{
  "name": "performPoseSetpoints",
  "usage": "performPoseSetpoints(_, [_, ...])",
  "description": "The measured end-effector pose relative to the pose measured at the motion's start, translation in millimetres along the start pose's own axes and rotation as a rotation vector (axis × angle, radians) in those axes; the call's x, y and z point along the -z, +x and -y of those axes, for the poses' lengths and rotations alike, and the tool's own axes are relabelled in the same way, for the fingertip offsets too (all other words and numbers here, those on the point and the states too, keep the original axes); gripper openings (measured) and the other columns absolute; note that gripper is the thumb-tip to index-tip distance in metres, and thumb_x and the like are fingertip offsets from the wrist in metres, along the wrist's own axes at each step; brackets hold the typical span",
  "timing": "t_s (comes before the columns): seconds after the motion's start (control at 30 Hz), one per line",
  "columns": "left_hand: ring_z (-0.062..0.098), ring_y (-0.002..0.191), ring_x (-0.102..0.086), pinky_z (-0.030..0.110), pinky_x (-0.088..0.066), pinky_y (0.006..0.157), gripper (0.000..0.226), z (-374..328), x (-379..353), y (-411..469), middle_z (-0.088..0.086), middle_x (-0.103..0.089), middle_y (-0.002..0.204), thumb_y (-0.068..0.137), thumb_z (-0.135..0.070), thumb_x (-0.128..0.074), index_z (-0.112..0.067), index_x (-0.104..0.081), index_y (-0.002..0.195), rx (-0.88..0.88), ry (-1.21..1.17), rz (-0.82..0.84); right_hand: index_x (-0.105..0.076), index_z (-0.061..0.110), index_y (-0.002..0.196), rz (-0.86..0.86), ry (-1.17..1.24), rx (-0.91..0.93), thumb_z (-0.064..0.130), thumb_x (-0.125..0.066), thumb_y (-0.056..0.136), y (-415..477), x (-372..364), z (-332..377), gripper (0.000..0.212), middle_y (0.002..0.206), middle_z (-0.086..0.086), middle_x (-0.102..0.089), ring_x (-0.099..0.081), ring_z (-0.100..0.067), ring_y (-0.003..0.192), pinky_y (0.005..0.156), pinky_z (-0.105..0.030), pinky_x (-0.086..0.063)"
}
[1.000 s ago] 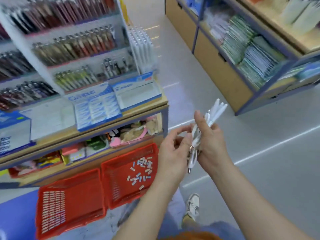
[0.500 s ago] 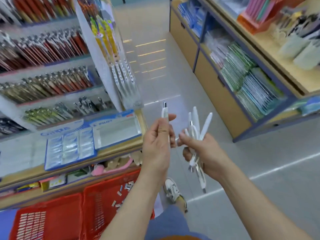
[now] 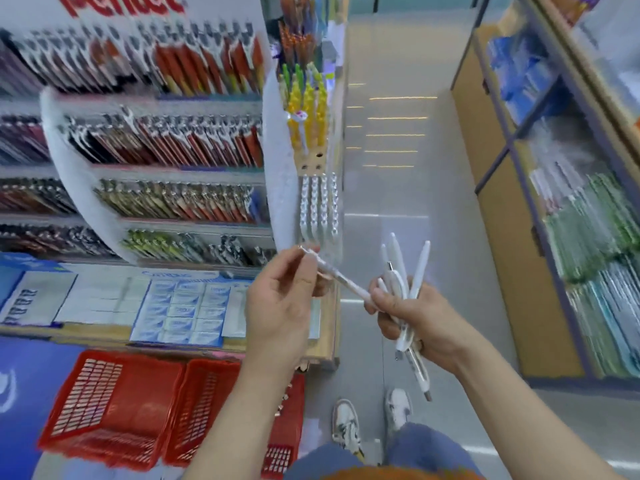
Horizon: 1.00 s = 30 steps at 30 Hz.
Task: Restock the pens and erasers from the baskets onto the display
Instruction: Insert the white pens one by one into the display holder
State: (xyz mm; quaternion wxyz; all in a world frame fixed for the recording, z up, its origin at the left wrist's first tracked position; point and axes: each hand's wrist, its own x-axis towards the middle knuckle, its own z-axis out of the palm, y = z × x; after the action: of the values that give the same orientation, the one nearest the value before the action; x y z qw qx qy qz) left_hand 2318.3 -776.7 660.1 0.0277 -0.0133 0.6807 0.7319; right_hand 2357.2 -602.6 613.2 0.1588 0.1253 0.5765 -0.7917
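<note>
Head view: at centre frame the left hand pinches a single white pen between fingertips, its far end touching the right hand. That hand is closed round a bundle of white pens — tips fanned upward. Two red baskets sit lower left, below the display filling the left side.

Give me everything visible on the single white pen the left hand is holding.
The single pen is slim, white and looks like plastic; motion blur hides any finer detail. It lies tilted, its upper end pinched between the fingertips of the left hand, its lower end running down-right to touch the right hand, which grips a bunch of white pens. It is held in the air in front of the display's end rack.
</note>
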Motion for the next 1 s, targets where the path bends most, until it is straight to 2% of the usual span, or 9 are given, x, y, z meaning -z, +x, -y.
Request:
performPoseSetpoints(0.1, [0.013, 0.063, -0.066, 0.024, -0.055, 0.062, 0.009, -1.1, 2.0, 11.7, -0.002, -0.07, 0.07, 0.086, -0.01, -0.062, -0.015, -0.068, 0.088, -0.032, 0.113, -0.088, -0.058, 0.007, 0.081, 0.052, -0.073, -0.007, 0.016, -0.068, 0.083, 27.8, 10.2, 14.4, 0.014, 0.074, -0.013, -0.06, -0.041, -0.018, 0.047, 0.044, -0.023, -0.035])
performPoseSetpoints(0.2, [0.02, 0.067, -0.07, 0.03, -0.058, 0.066, 0.011, -1.4, -0.8, 21.3, 0.002, -0.072, 0.072, 0.086, -0.01, -0.066, -0.02, -0.07, 0.085, -0.057, 0.231, -0.222, -0.057, 0.007, 0.079, 0.027, -0.116, -0.023, 0.011, -0.065, 0.087, 57.7, 19.6, 23.1, 0.012, 0.072, -0.014, -0.065, -0.042, -0.017, 0.046, 0.043, -0.023, -0.036])
performPoseSetpoints(0.33, [0.012, 0.068, -0.07, 0.027, -0.057, 0.066, 0.018, 5.7, -4.7, 34.2, -0.008, -0.071, 0.072, 0.088, -0.021, -0.065, -0.038, -0.068, 0.083, -0.156, 0.442, -0.418, -0.065, 0.015, 0.065, -0.085, -0.134, -0.085, 0.014, -0.066, 0.088, 92.4, 45.9, 31.3, 0.023, 0.079, -0.02, -0.062, -0.043, -0.021, 0.048, 0.046, -0.027, -0.034])
performPoseSetpoints(0.47, [0.022, 0.067, -0.067, 0.041, -0.055, 0.065, 0.006, 35.6, -12.6, 54.2, -0.003, -0.07, 0.069, 0.088, -0.032, -0.062, -0.036, -0.064, 0.092, -0.172, 0.689, -0.482, -0.064, 0.018, 0.061, -0.056, -0.134, -0.133, 0.014, -0.063, 0.089, 115.8, 65.9, 43.7, 0.029, 0.072, -0.017, -0.052, -0.042, -0.019, 0.046, 0.047, -0.027, -0.032])
performPoseSetpoints(0.57, [0.015, 0.059, -0.058, 0.037, -0.048, 0.058, 0.004, 56.2, -19.9, 67.1, -0.002, -0.066, 0.064, 0.089, -0.027, -0.062, -0.025, -0.065, 0.091, -0.201, 0.795, -0.482, -0.056, 0.011, 0.077, -0.049, -0.103, -0.183, 0.013, -0.06, 0.091, 131.0, 68.8, 48.5, 0.015, 0.062, -0.01, -0.052, -0.045, -0.018, 0.044, 0.041, -0.023, -0.035])
performPoseSetpoints(0.7, [0.015, 0.063, -0.051, 0.021, -0.036, 0.052, 0.004, 67.0, -31.4, 74.2, -0.008, -0.057, 0.059, 0.088, -0.015, -0.067, -0.013, -0.07, 0.085, -0.203, 0.888, -0.443, -0.055, 0.007, 0.089, -0.041, -0.033, -0.256, 0.014, -0.06, 0.091, 144.0, 68.6, 43.9, 0.009, 0.057, -0.01, -0.048, -0.05, -0.023, 0.046, 0.043, -0.027, -0.04])
performPoseSetpoints(0.8, [0.014, 0.057, -0.044, 0.023, -0.033, 0.049, 0.009, 77.1, -31.4, 78.5, -0.01, -0.049, 0.058, 0.09, -0.019, -0.063, -0.015, -0.067, 0.084, -0.152, 0.937, -0.392, -0.053, 0.006, 0.094, -0.026, -0.027, -0.281, 0.014, -0.06, 0.092, 147.6, 69.4, 38.4, 0.011, 0.057, -0.009, -0.044, -0.047, -0.023, 0.046, 0.044, -0.027, -0.039])
performPoseSetpoints(0.9, [0.009, 0.055, -0.038, 0.019, -0.028, 0.051, 0.011, 85.3, -29.4, 81.5, -0.01, -0.044, 0.059, 0.092, -0.021, -0.061, -0.015, -0.064, 0.084, -0.124, 0.981, -0.36, -0.053, 0.006, 0.096, -0.019, -0.014, -0.302, 0.014, -0.059, 0.093, 149.3, 69.2, 35.3, 0.01, 0.057, -0.008, -0.043, -0.046, -0.022, 0.046, 0.043, -0.026, -0.038])
performPoseSetpoints(1.0, [0.015, 0.056, -0.047, 0.029, -0.039, 0.051, 0.01, 91.4, -30.8, 84.8, -0.005, -0.053, 0.06, 0.092, -0.021, -0.06, -0.015, -0.066, 0.087, -0.108, 1.005, -0.336, -0.055, 0.007, 0.096, -0.023, -0.005, -0.323, 0.014, -0.061, 0.091, 151.0, 69.6, 34.4, 0.011, 0.058, -0.006, -0.044, -0.045, -0.022, 0.047, 0.045, -0.027, -0.037])
